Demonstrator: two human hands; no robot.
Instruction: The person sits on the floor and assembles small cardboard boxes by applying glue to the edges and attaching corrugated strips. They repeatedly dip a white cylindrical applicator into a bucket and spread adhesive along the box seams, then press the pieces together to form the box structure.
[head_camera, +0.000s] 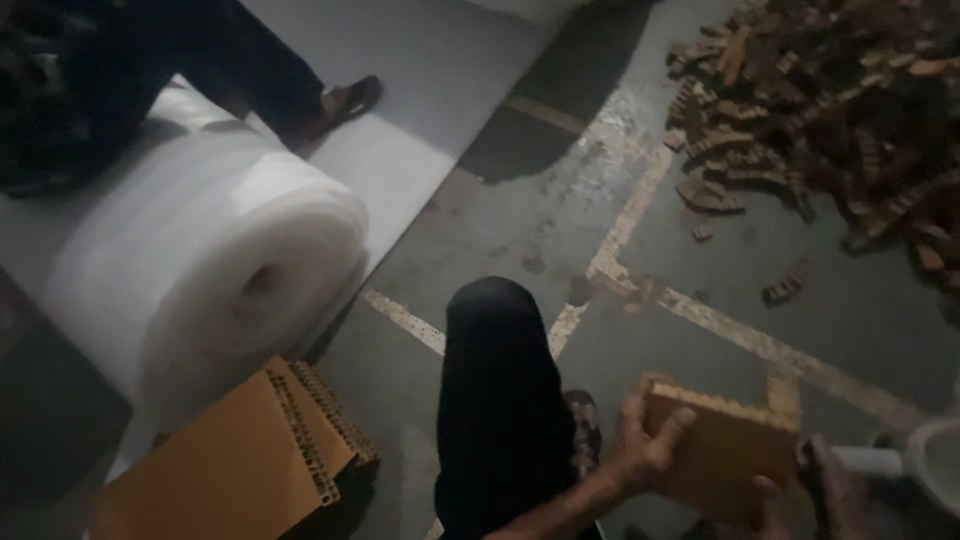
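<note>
Holding a corrugated board piece (722, 450), the person grips it low in the frame, just right of their dark-clad knee (500, 400). Head view: the left hand (640, 440) is closed on the piece's near left edge, fingers curled over its top. The right hand (835, 490) sits at the piece's right edge, partly cut off by the frame; how firmly it grips cannot be told.

Risks, as judged: the light is poor, and the piece's fluted edge could catch or crush under the fingers. A white cup-like vessel (935, 460) stands just beside the right hand and could be knocked over. Loose scraps (830, 110) are heaped at upper right, with strays on the floor (780, 290), a slip hazard.

Room: the foam roll (200, 260) and stacked boards (250, 450) close off the left; another person's foot (350, 98) stands beyond. Open concrete lies ahead between roll and scraps.
</note>
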